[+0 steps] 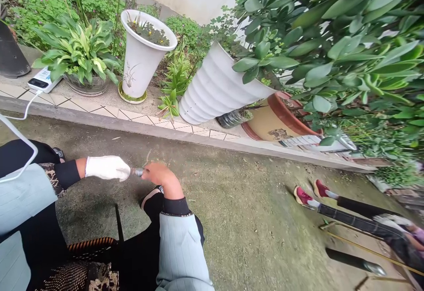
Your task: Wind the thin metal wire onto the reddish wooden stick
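One small, greyish banded object (137, 171) spanned the gap between the left hand (107, 168) and the right hand (160, 175), above the ground (238, 220). The left hand, in a white glove (101, 168), gripped one end, the glove presumably worn for protection; the bare right hand pinched the other end, probably for finer control. Blur concealed the object's exact form. Beyond, a white device (44, 80) rested on the tiled ledge (109, 111), likely to keep it off the ground, its white cable (31, 102) trailing leftward. Farther along, a flared white pot (141, 68) stood on a saucer (132, 100), apparently placed to catch drainage.
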